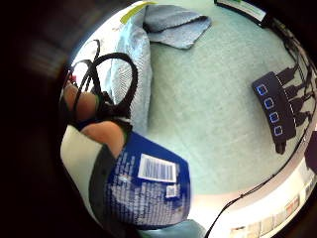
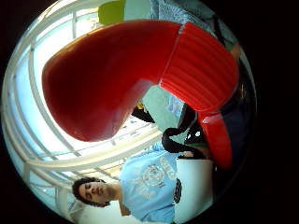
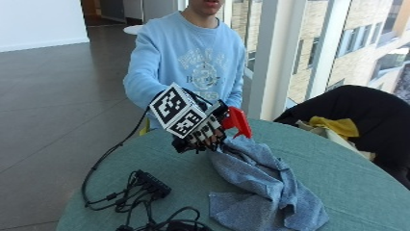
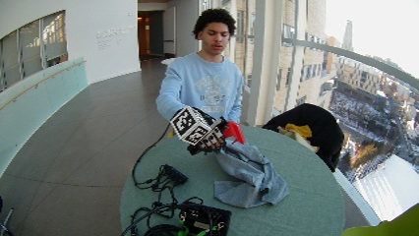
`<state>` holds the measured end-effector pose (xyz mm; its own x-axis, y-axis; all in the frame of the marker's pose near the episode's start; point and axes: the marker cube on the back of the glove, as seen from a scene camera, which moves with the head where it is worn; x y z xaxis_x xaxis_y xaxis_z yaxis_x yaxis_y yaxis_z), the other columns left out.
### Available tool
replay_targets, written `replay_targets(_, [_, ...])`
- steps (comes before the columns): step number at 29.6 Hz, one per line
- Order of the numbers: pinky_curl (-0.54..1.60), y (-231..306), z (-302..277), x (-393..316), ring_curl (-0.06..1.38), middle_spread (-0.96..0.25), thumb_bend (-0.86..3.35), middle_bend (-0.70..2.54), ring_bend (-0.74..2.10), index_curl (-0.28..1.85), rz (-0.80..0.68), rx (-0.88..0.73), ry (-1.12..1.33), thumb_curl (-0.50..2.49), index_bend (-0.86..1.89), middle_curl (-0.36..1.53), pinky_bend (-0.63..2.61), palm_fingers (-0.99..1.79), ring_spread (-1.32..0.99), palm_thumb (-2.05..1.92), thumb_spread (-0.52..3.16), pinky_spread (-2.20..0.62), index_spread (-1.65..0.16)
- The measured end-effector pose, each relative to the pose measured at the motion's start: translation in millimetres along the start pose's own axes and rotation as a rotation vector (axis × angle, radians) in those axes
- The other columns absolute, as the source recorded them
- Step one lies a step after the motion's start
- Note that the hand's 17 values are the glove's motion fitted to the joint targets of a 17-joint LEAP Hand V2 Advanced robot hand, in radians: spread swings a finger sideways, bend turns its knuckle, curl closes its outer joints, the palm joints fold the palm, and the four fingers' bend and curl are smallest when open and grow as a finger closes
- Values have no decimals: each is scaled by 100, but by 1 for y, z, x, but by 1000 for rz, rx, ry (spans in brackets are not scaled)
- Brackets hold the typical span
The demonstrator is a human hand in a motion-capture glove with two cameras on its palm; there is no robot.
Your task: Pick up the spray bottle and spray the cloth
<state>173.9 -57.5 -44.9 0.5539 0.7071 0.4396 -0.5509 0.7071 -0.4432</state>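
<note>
In the outside view my gloved right hand [image 3: 202,134] grips a spray bottle above the round green table [image 3: 346,183], near the person's chest. Its red spray head [image 3: 236,121] juts out past the fingers toward the window side. The bottle's dark blue labelled body [image 1: 148,188] lies against the palm, and the red head [image 2: 117,79] fills the thumb side view. A grey-blue cloth [image 3: 262,187] lies crumpled on the table, and one end rises right up under the bottle. What lifts that end is hidden. The wide view shows the same hand [image 4: 208,140], bottle [image 4: 233,132] and cloth [image 4: 252,179].
A black hub [image 3: 150,185] with trailing cables lies on the table's left side, and a black box [image 4: 203,219] sits at the near edge. A black jacket [image 3: 359,115] with something yellow on it hangs over a chair beyond the table's right rim.
</note>
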Motion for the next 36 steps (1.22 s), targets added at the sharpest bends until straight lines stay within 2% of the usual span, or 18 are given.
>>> replay_targets(8, [38, -1, 2, -6, 41, -8, -2, 37, 56, 37, 0, 7, 1, 63, 13, 50, 29, 118, -1, 91, 82, 12, -16])
replay_targets(13, [38, 5, 7, -21, 41, -8, -2, 38, 57, 37, -71, 39, -50, 63, 13, 50, 29, 118, -1, 91, 83, 12, -16])
replay_targets(23, [37, 18, 42, -106, 41, -7, -2, 38, 58, 38, -428, 139, -261, 63, 14, 50, 30, 118, 0, 91, 83, 11, -15])
replay_targets(28, [38, 7, 89, -154, 41, -7, -3, 38, 58, 38, -611, 125, -350, 63, 14, 50, 30, 118, -1, 91, 83, 10, -15])
replay_targets(36, [37, -15, 166, -203, 41, -8, -3, 39, 58, 39, -802, 127, -445, 63, 15, 50, 30, 119, -1, 90, 81, 9, -16])
